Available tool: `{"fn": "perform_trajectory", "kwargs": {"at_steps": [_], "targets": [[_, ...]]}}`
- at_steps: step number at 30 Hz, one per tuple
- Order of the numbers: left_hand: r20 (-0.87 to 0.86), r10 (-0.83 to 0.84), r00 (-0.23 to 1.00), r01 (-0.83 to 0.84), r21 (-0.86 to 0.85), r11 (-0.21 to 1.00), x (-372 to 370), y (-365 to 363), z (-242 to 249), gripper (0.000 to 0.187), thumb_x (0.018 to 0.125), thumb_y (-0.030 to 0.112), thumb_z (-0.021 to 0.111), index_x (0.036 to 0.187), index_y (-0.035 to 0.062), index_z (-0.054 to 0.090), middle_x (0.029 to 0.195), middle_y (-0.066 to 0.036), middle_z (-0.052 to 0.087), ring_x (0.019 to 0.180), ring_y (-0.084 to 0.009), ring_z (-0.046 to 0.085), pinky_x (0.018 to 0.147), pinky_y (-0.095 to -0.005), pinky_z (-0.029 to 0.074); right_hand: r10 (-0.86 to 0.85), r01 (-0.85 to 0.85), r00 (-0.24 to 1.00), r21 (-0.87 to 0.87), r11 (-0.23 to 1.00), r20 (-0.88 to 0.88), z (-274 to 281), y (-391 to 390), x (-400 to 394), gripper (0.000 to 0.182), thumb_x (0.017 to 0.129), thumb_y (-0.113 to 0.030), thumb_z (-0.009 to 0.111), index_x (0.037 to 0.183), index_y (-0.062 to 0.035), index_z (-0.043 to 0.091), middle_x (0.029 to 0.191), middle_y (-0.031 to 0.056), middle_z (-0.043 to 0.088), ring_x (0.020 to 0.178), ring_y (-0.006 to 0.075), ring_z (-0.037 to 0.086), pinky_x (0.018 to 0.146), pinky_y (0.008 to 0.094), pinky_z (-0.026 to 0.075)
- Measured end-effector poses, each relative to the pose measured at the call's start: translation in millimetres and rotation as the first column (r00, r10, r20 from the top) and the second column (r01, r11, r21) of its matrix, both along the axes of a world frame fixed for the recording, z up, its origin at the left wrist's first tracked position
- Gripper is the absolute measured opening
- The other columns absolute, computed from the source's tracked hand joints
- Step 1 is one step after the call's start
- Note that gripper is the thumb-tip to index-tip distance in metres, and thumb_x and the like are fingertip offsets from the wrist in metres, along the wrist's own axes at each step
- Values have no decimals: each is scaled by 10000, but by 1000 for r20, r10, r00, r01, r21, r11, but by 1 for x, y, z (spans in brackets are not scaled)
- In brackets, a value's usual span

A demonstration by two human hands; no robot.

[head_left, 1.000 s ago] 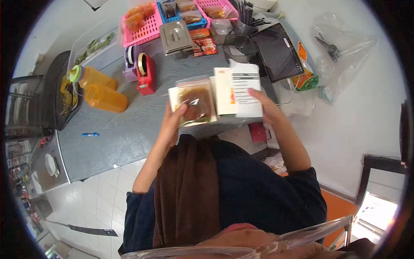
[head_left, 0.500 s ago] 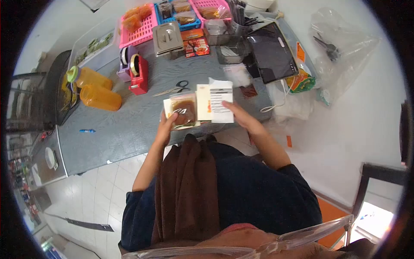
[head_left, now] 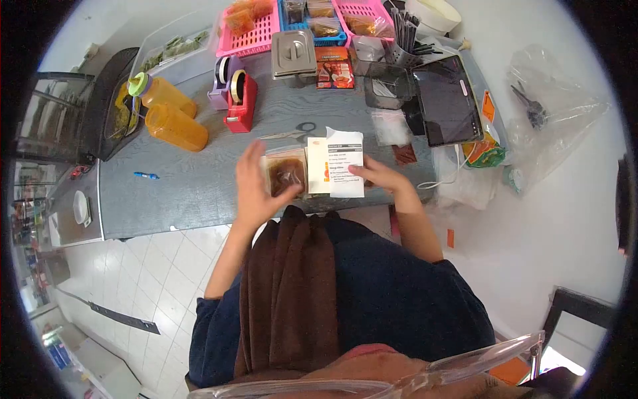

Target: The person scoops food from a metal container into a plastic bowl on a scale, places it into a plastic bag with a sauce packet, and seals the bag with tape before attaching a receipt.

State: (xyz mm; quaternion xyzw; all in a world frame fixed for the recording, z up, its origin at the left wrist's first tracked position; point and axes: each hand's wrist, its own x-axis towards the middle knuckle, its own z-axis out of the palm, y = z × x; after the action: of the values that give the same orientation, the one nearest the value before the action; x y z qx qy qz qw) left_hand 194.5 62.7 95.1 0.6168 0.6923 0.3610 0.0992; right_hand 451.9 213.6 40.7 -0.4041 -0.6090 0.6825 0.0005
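Note:
My left hand (head_left: 254,189) is open, thumb and fingers spread at the left edge of a clear packet of brown sauce (head_left: 288,174). Its thumb lies over the packet's lower right corner; whether it touches cannot be made out. Between my right thumb and fingers, my right hand (head_left: 385,177) grips a printed receipt (head_left: 347,159), the thumb on its front. A cream card (head_left: 317,165) with orange print sits partly behind the receipt, just right of the packet. Scissors (head_left: 306,127) lie behind these on the grey table (head_left: 179,199), their blades partly hidden.
Two tape dispensers, one red (head_left: 240,113), stand behind left, near orange bottles (head_left: 176,126). Baskets (head_left: 256,36), a lidded steel container (head_left: 294,53) and a red packet (head_left: 334,68) line the back. A tablet (head_left: 448,100) lies right; a blue pen (head_left: 146,175) lies left.
My left hand has let go of the sauce packet and its fingers have spread upward. The receipt and card stay with my right hand. The camera view has shifted slightly.

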Motion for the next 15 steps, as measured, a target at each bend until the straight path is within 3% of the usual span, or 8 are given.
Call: {"fn": "perform_trajectory", "kwargs": {"at_steps": [1, 2, 4, 5, 8, 11, 14, 15], "targets": [[-103, -134, 986, 136, 9, 991, 8, 12, 19, 912, 602, 446, 753, 1320, 65, 339, 1370, -197, 295, 1279, -386, 242, 1033, -511, 210, 48, -48, 999, 20, 999, 6, 1, 5, 2, 819, 790, -602, 515, 1390, -110, 255, 1274, 115, 453, 1103, 223, 467, 747, 363, 451], [-206, -262, 943, 269, 4, 963, 15, 23, 27, 909, 589, 473, 751, 1316, 90, 361, 1380, -175, 293, 1291, -386, 223, 1038, -530, 190, 18, -20, 999, -65, 998, -38, 0, 12, 5, 772, 805, -600, 492, 1361, -99, 306, 1252, 112, 468, 1092, 215, 472, 750, 363, 452], [-287, -356, 889, 351, -72, 934, 30, 43, 24, 897, 575, 512, 737, 1307, 129, 387, 1388, -145, 295, 1298, -381, 219, 1041, -550, 172, -54, 25, 991, -235, 972, -119, -3, 33, 16, 699, 836, -597, 448, 1303, -78, 407, 1206, 105, 500, 1068, 200, 483, 755, 362, 454], [-323, -402, 857, 388, -110, 915, 33, 48, 21, 891, 568, 531, 729, 1302, 148, 400, 1391, -130, 295, 1301, -378, 217, 1042, -560, 164, -124, 101, 988, -231, 968, -88, -7, 43, 20, 561, 868, -524, 441, 1163, -57, 536, 1137, 78, 530, 1026, 167, 483, 740, 344, 451], [-364, -438, 822, 382, -219, 898, 37, 50, 11, 881, 575, 531, 720, 1303, 153, 398, 1389, -130, 298, 1291, -376, 236, 1040, -553, 188, -391, 390, 920, 150, 909, -23, -39, 59, 11, 458, 858, -424, 501, 1059, -20, 582, 948, 56, 584, 866, 152, 527, 663, 306, 441], [-336, -414, 846, 354, -227, 907, 41, 45, 15, 899, 542, 503, 747, 1298, 167, 396, 1383, -131, 306, 1295, -366, 240, 1048, -535, 201, -323, 309, 943, 139, 941, 85, -83, 61, -4, 349, 847, -320, 532, 964, -3, 615, 768, 39, 588, 687, 140, 520, 587, 291, 411], [-338, -400, 852, 344, -214, 914, 42, 44, 13, 895, 529, 490, 757, 1287, 164, 410, 1368, -128, 324, 1280, -363, 264, 1036, -531, 227, -248, 230, 967, 232, 945, 55, -115, 64, -14, 302, 849, -283, 542, 876, 6, 626, 653, 28, 559, 577, 124, 474, 544, 291, 390], [-342, -395, 853, 340, -209, 917, 42, 44, 13, 891, 525, 481, 760, 1283, 164, 415, 1362, -128, 329, 1273, -362, 274, 1030, -528, 236, -285, 270, 959, 288, 919, 8, -90, 60, -17, 319, 875, -300, 521, 843, -1, 627, 699, 31, 573, 638, 112, 473, 578, 285, 392]]}}
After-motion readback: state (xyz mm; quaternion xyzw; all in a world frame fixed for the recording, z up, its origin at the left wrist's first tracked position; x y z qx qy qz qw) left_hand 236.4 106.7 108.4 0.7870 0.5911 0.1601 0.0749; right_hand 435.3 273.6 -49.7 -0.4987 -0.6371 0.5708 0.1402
